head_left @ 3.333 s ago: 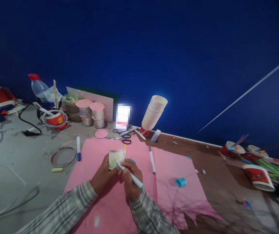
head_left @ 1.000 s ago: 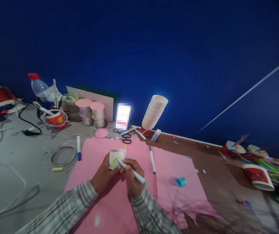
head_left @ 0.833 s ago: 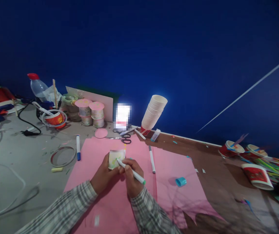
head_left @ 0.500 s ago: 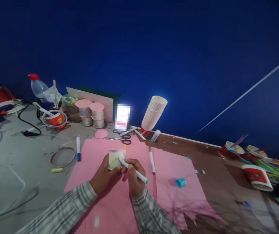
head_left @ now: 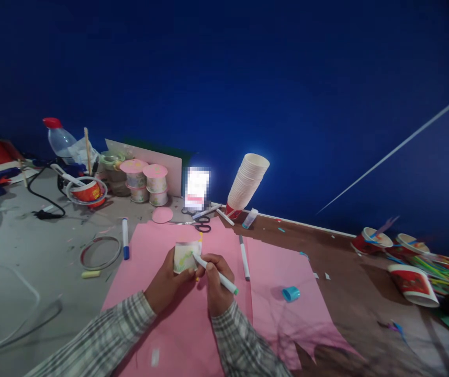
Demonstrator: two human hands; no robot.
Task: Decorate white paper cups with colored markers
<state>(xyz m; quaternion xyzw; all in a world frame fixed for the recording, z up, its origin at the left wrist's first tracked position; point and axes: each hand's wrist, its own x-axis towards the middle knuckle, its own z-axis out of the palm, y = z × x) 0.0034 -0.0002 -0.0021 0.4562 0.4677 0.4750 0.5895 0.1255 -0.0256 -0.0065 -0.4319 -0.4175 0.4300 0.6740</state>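
My left hand is closed around a small white paper cup piece with green marks drawn on its side. My right hand grips a white marker with a green end, its tip against or just off the drawn side. Both hands are over pink paper. A strip of yellow shows just behind the held piece. To the right, a grey-capped marker lies on the paper, and a blue-capped marker lies at its left edge.
Scissors and a pink disc lie beyond the hands. Small pink-topped cups stand behind, near a tall leaning stack of paper cups. A tape roll is left; a blue cap and a tipped red cup are right.
Both hands keep nearly the same place and hold. The marker tip has shifted slightly on the cup piece, and the view has moved a little.
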